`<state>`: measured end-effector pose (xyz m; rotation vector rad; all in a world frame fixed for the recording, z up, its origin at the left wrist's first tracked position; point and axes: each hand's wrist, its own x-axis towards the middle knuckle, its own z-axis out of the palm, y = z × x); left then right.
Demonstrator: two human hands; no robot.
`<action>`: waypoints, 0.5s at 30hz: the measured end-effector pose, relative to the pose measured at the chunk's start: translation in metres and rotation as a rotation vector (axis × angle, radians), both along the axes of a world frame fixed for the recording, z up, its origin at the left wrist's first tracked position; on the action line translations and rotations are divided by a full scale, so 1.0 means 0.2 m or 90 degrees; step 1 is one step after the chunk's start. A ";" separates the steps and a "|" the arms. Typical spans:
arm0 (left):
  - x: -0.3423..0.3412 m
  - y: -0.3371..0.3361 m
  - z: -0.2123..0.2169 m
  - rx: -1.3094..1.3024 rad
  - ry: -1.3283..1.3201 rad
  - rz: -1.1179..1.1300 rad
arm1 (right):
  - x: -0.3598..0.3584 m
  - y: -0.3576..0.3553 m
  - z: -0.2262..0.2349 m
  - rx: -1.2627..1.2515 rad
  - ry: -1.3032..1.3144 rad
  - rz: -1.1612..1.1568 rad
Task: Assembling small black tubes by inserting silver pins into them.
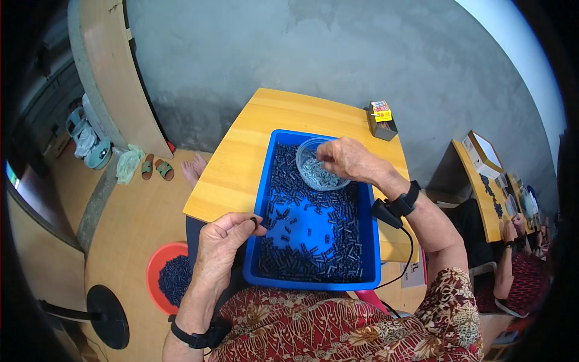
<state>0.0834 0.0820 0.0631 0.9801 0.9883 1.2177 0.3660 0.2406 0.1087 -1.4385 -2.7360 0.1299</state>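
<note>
A blue plastic tray (pixel 372 253) sits at the table's near edge, holding many small dark, short parts (pixel 295 260) heaped around a patch of bare blue bottom. In its far part stands a clear round bowl (pixel 300 168) of tiny silvery parts (pixel 318 175). My right hand (pixel 350 158) reaches into the bowl from the right, fingers bent together over the silvery parts; what they pinch, if anything, is hidden. Beside the tray's left rim, my left hand (pixel 226 241) is closed, thumb and forefinger pinching a small black part (pixel 254 221).
Under the tray is a yellow wooden table (pixel 232 163); a dark box with small packets (pixel 382 127) stands at its far right. On the floor at left are a red basin of dark parts (pixel 154 274) and green sandals (pixel 163 169). Other people work at another table (pixel 482 202).
</note>
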 end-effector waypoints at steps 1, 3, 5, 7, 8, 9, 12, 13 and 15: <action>0.00 0.00 0.00 0.003 0.006 0.006 | 0.01 0.03 -0.06 0.005 0.002 0.000; 0.00 0.00 -0.02 0.013 0.011 0.010 | 0.02 0.04 -0.16 0.023 -0.017 0.066; 0.00 -0.01 -0.03 -0.008 -0.014 0.036 | -0.01 0.04 -0.19 -0.027 -0.056 0.050; 0.01 -0.02 -0.02 -0.002 -0.019 0.034 | 0.00 0.05 -0.20 -0.042 -0.062 0.050; 0.02 -0.02 -0.02 -0.001 -0.027 0.036 | 0.01 0.06 -0.20 -0.055 -0.055 0.058; 0.01 -0.02 -0.02 -0.001 -0.025 0.037 | 0.02 0.07 -0.20 -0.069 -0.048 0.066; 0.00 -0.01 -0.04 -0.014 -0.004 0.022 | 0.04 0.08 -0.21 -0.064 -0.012 0.064; 0.00 0.00 -0.04 -0.006 -0.006 0.021 | 0.05 0.10 -0.22 -0.050 0.000 0.065; 0.00 0.00 -0.05 -0.005 -0.007 0.022 | 0.05 0.08 -0.24 0.006 0.089 0.077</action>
